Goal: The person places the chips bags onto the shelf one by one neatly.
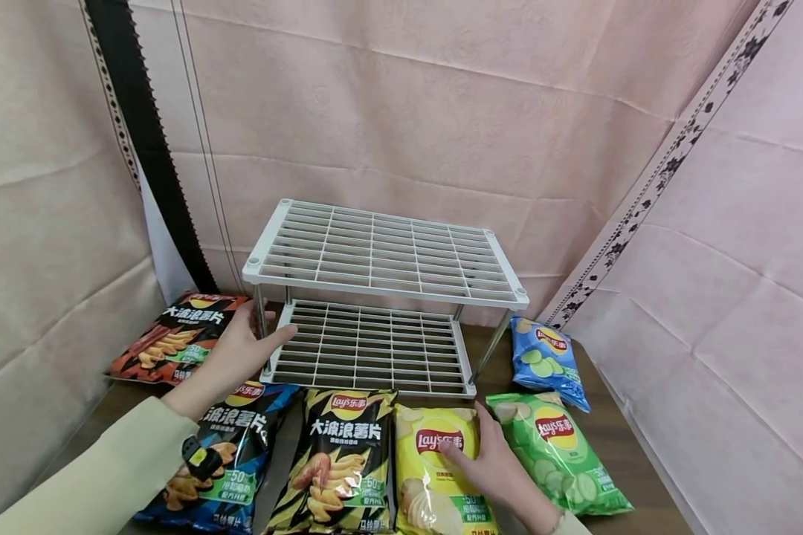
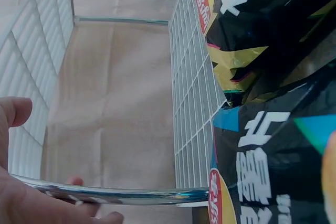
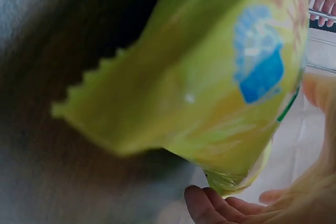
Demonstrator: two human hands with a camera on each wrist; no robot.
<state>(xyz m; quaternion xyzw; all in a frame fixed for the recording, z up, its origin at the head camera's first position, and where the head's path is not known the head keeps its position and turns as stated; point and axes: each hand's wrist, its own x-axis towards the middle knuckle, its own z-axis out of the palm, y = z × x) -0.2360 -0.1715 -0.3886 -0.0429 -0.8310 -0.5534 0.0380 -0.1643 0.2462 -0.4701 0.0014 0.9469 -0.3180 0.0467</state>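
Observation:
My right hand (image 1: 498, 468) holds a yellow bag of potato chips (image 1: 435, 453) by its right side. The thumb lies over its front and the fingers are along its edge. In the right wrist view the yellow bag (image 3: 220, 77) stands between thumb and fingers (image 3: 231, 208). My left hand (image 1: 237, 357) is at the front left metal post of a white two-tier rack (image 1: 381, 253). In the left wrist view its fingers reach behind the post (image 2: 131, 195), with the thumb (image 2: 18, 111) held away from it. A red chip bag (image 1: 181, 338) lies just left of that hand.
In front of the rack lie a blue-and-black chip bag (image 1: 230, 475) and a yellow-and-black one (image 1: 334, 461). A green bag (image 1: 562, 453) and a small blue bag (image 1: 549, 360) are on the right of the brown table (image 1: 642, 475). Pink cloth (image 1: 401, 104) hangs around the back and sides.

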